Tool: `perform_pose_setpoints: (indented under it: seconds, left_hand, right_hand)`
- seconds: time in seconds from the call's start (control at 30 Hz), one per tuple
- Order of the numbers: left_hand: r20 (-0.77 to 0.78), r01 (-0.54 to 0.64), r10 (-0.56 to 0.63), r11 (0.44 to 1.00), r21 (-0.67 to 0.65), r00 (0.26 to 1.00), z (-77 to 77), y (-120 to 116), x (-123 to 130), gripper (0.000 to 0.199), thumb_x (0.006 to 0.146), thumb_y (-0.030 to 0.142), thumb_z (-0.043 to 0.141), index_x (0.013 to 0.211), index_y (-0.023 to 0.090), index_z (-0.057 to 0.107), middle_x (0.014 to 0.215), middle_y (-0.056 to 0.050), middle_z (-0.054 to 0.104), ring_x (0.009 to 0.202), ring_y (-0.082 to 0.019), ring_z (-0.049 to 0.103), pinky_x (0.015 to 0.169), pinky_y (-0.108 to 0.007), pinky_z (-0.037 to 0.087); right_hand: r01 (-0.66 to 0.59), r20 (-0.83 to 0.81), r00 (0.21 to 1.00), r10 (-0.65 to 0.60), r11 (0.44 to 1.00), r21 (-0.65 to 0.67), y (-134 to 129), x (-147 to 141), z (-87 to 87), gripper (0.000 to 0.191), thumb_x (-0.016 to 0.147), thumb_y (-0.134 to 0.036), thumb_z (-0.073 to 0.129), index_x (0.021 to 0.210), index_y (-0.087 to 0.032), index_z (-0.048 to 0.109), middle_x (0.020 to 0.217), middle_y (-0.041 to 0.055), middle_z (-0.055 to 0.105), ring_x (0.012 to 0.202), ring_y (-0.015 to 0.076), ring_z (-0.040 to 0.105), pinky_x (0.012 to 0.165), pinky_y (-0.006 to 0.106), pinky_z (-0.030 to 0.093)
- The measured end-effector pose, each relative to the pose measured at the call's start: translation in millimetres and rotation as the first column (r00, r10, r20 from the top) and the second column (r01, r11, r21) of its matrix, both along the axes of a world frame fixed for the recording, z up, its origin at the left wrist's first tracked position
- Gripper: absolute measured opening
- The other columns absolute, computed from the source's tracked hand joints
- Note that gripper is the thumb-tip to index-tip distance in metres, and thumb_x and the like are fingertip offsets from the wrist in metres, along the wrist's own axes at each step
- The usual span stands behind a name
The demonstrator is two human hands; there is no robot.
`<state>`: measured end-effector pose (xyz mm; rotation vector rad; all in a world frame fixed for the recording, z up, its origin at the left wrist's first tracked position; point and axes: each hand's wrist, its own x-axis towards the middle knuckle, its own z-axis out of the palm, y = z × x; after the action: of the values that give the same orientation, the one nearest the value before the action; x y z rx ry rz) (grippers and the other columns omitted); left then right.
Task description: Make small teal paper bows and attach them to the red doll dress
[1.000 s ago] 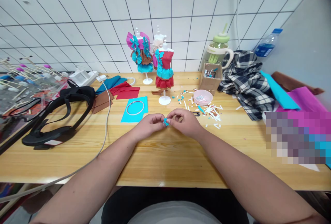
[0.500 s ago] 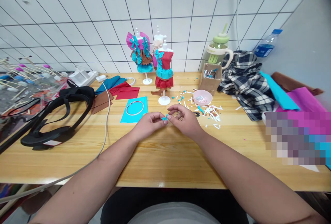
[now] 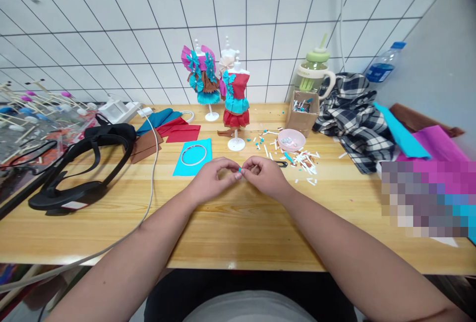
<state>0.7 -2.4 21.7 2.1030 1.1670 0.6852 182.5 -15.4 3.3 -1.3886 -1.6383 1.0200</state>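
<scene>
Above the middle of the table, my left hand [image 3: 213, 179] and my right hand [image 3: 267, 177] meet fingertip to fingertip. Pinched between them is a small blue piece of crepe paper [image 3: 240, 169], mostly hidden by the fingers. Left of my left hand a square blue sheet [image 3: 179, 165] lies flat, with a thin silver ring [image 3: 194, 155] on it. Beyond my hands stands a small dress form [image 3: 237, 86] in a red and blue paper dress. A black-handled tool [image 3: 281, 164] shows partly behind my right hand.
White and brown scraps [image 3: 305, 162] surround a pink bowl [image 3: 291, 140] on the right. Behind it are a cardboard box [image 3: 303, 118], a green-lidded cup [image 3: 315, 72] and a checked cloth [image 3: 347, 111]. A black headset [image 3: 80, 193] and a white cable [image 3: 151, 188] lie left.
My right fingers have curled in and closed together at the blue piece. Less of that piece shows now, and my left index finger is more arched.
</scene>
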Motion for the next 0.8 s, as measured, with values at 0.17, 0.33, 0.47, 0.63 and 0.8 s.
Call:
perform_pose_setpoints:
  seconds: [0.17,0.33,0.47,0.63,0.8]
  left_hand:
    - [0.136,-0.096,0.11,0.99,-0.107,0.985,-2.3,3,1,0.025,0.08,0.042,0.061,0.08,0.017,0.064,0.082,-0.003,0.067,0.08,-0.018,0.06,0.077,-0.027,0.045]
    - [0.31,-0.118,0.186,0.967,-0.225,0.932,-9.2,5,5,0.028,0.076,0.044,0.066,0.08,0.016,0.061,0.075,-0.001,0.062,0.071,-0.014,0.055,0.068,-0.025,0.043]
    - [0.37,-0.15,0.238,0.956,-0.251,0.898,-9.0,4,7,0.029,0.074,0.043,0.068,0.08,0.016,0.06,0.074,0.0,0.06,0.07,-0.013,0.053,0.067,-0.025,0.042]
    - [0.423,-0.151,0.275,0.941,-0.303,0.864,-8.4,3,7,0.028,0.074,0.043,0.069,0.08,0.017,0.061,0.076,0.001,0.06,0.074,-0.014,0.053,0.072,-0.026,0.043]
    - [0.447,-0.078,0.253,0.924,-0.374,0.858,-8.9,2,8,0.031,0.075,0.045,0.067,0.089,0.018,0.062,0.083,-0.001,0.063,0.081,-0.016,0.057,0.077,-0.027,0.044]
  right_hand:
    - [0.005,-0.048,0.999,-0.004,1.0,0.019,0,-1,-0.6,0.016,0.075,-0.034,0.063,0.079,-0.019,0.067,0.069,-0.0015,0.065,0.056,0.0097,0.05,0.053,0.022,0.039]
    - [0.034,-0.133,0.99,-0.035,0.999,-0.007,1,-3,-3.5,0.02,0.074,-0.038,0.065,0.079,-0.019,0.067,0.069,-0.0012,0.065,0.054,0.0096,0.05,0.053,0.022,0.041]
    - [0.025,-0.212,0.976,-0.039,0.997,-0.068,1,-6,-4.4,0.023,0.073,-0.04,0.066,0.078,-0.018,0.067,0.061,-0.0026,0.06,0.049,0.0092,0.048,0.048,0.022,0.04]
    - [0.03,-0.229,0.972,-0.049,0.996,-0.084,0,-6,-3.0,0.022,0.072,-0.039,0.068,0.076,-0.017,0.067,0.057,-0.0031,0.059,0.048,0.0096,0.048,0.048,0.023,0.041]
    - [0.057,-0.074,0.996,-0.049,0.993,0.106,-1,-4,-4.4,0.014,0.076,-0.031,0.066,0.081,-0.019,0.07,0.069,-0.0009,0.066,0.059,0.0109,0.055,0.061,0.024,0.043]
